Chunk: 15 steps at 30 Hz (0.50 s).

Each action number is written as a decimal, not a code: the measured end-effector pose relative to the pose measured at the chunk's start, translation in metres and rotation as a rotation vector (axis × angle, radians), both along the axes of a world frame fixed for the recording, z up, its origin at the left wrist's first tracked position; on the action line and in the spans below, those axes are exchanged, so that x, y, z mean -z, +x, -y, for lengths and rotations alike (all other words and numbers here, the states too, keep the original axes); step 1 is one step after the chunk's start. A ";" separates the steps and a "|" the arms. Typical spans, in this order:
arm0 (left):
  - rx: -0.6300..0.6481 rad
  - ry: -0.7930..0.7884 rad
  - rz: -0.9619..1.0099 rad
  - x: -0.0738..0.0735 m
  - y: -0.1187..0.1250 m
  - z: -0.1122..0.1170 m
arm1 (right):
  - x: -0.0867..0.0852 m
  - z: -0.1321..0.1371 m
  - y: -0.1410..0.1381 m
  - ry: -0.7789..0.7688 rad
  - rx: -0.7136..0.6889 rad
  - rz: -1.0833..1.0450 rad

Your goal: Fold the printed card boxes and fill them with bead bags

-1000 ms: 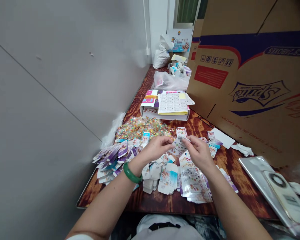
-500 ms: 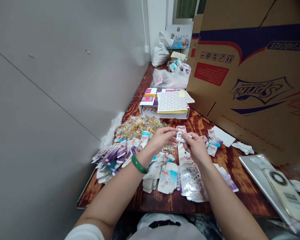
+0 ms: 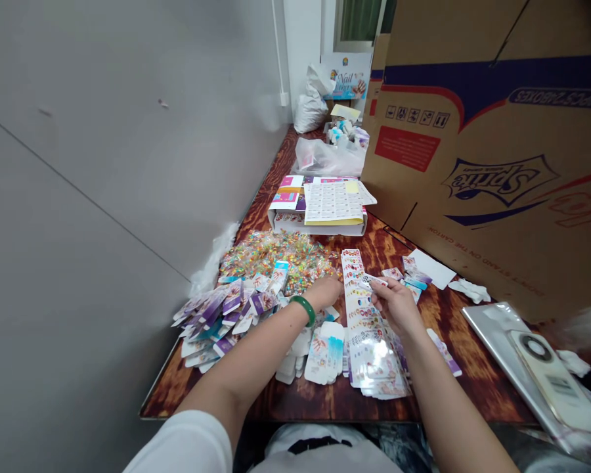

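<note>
Left hand away at the packets, right hand alone with the small printed sheet.
Half a second ago both hands met on the small printed sheet (image 3: 374, 280); now the left hand (image 3: 326, 292) has let go and is down just left of the sticker sheets (image 3: 355, 295), at the near edge of the clear packets (image 3: 270, 253), so holding falls to the right hand (image 3: 398, 303) only. Its fingers are pinched on the sheet, which seems folded and sits above the upper part of the sticker sheets. The left fingers are hidden, so I cannot tell whether they grip anything. Printed cards (image 3: 325, 355) lie on the desk (image 3: 325, 402), left of the sticker sheets.
</note>
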<state>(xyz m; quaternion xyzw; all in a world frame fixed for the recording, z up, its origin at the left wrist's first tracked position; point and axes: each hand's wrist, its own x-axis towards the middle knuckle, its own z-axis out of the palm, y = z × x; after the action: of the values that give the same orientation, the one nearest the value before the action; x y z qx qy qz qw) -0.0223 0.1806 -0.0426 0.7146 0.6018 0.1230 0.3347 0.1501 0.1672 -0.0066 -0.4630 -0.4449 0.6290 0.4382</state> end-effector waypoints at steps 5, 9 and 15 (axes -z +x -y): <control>-0.028 0.013 0.015 -0.007 -0.012 -0.001 | 0.014 -0.004 0.008 -0.026 0.061 0.103; -0.001 -0.007 0.108 -0.026 -0.017 0.005 | 0.025 -0.005 0.001 -0.065 0.008 0.155; 0.010 0.021 0.121 -0.051 -0.010 0.022 | 0.019 0.003 -0.021 -0.120 -0.231 0.096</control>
<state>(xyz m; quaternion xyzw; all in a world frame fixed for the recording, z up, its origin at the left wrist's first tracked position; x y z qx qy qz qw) -0.0320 0.1584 0.0087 0.7121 0.5758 0.1705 0.3636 0.1289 0.1644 -0.0254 -0.4637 -0.4772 0.6780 0.3124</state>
